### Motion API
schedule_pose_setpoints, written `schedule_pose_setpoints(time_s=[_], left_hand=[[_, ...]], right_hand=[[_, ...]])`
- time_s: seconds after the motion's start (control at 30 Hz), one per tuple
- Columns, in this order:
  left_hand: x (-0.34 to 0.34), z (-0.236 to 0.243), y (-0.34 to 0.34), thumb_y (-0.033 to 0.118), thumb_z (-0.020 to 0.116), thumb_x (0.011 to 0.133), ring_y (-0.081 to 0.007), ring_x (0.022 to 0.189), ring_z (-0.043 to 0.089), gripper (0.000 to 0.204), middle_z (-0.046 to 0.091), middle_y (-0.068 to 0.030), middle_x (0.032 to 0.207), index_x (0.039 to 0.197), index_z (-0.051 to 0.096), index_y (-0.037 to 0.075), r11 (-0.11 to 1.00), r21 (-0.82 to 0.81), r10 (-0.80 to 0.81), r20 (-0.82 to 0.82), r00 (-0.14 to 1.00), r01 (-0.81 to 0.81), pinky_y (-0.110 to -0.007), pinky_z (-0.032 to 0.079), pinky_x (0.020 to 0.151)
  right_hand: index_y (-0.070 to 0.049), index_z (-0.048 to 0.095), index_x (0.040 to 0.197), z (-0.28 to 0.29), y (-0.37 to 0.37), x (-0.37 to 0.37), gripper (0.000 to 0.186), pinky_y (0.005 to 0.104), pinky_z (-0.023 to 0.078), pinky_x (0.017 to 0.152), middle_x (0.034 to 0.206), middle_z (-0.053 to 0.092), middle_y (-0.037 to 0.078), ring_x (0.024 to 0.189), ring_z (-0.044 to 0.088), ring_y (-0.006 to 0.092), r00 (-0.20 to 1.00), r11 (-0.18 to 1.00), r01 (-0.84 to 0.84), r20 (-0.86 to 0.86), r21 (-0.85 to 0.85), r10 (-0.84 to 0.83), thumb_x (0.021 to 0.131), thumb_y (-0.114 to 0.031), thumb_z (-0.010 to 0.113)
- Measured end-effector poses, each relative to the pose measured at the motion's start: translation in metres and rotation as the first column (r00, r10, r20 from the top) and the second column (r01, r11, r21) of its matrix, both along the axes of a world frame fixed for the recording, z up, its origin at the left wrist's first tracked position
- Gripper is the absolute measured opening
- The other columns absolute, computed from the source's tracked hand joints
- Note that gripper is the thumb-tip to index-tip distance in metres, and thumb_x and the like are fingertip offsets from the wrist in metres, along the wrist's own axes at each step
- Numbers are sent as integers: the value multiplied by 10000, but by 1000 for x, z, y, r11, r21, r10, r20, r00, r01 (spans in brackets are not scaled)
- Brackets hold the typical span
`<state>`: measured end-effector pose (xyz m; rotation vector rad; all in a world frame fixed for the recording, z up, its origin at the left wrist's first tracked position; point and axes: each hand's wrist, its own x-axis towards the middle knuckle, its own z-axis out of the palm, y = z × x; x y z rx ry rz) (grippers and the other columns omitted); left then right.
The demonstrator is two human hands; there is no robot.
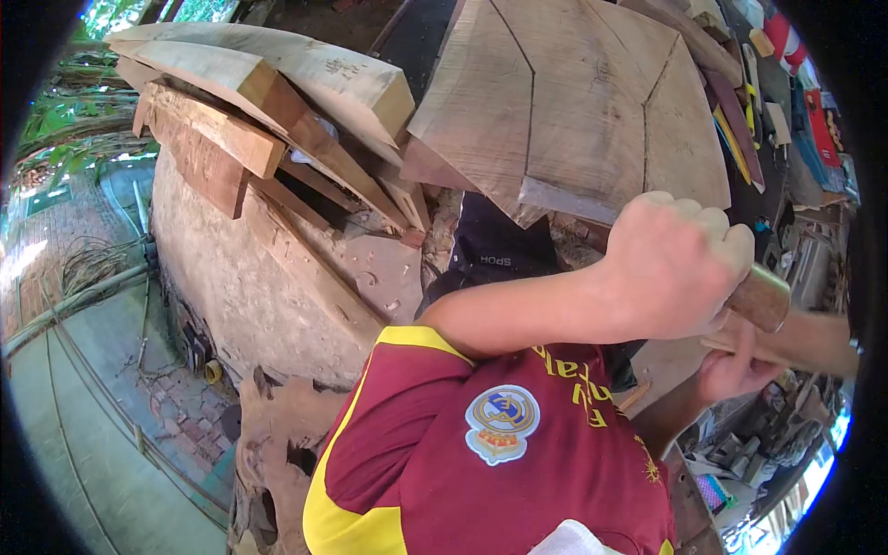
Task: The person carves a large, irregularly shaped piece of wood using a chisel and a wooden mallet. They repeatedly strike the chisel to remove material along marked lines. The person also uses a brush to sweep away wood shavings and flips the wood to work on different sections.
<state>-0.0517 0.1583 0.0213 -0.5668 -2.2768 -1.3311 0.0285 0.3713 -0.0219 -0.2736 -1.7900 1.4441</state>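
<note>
Left hand [673, 268] is a closed fist wrapped around a brown wooden handle [760, 298]; the handle's rounded end sticks out past the knuckles to the right. The forearm crosses the frame from the chest, lying level, so the fist sits at right of centre, in front of the lower edge of the panel.

Right hand [735, 368] is lower and partly hidden behind the fist. Its fingers curl about a pale wooden piece [803, 344] that runs off to the right edge; the grip looks closed, though the fingertips are not in view. Whether handle and pale piece touch cannot be told.

Head view, surroundings: a large wooden panel [573, 102] of several joined boards with dark seams stands tilted above the hands. Left of it, thick planks [268, 102] lie stacked on a rough stone block [250, 277] strewn with wood chips. A dark cap [499, 250] lies between block and panel, just behind the left forearm. Red shirt [499, 453] with yellow trim fills the lower centre. Assorted tools [786, 102] lie along the right rim, too small to tell apart.
</note>
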Motion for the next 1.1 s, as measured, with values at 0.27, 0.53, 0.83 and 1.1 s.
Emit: schedule_pose_setpoints(time_s=[0.27,0.53,0.83,1.1], left_hand=[[-2,-1,-4,198,719,445,-257,518,563,298,511,-38,573,634,501,123,1000,3,-19,8,1000,19,-375,416,454],[-6,-5,2,195,724,457,-259,539,581,299,523,-41,580,649,507,123,999,-39,-20,-25,999,19,-383,432,466],[-3,-15,-1,205,736,471,-265,538,587,299,539,-39,582,656,518,119,996,-90,2,-49,999,-6,-379,443,478],[-9,-15,-9,200,723,486,-265,535,584,267,536,-39,579,633,514,123,989,-149,-9,-44,999,2,-382,436,474]], right_hand=[[24,363,1324,-27,23,15,658,410,487,932,1246,518,182,1085,552,257,968,893,-84,249,442,-32,757,58,695],[27,405,1302,-31,-17,13,619,386,480,925,1251,523,177,1117,547,249,990,880,-56,139,471,-11,758,58,699],[74,451,1260,-45,-8,16,694,404,463,945,1247,524,203,1147,533,283,990,621,73,17,780,-138,708,-111,830],[34,383,1310,-22,-8,13,664,400,517,844,1166,562,218,971,596,285,997,986,-70,-31,-154,66,717,92,674]])
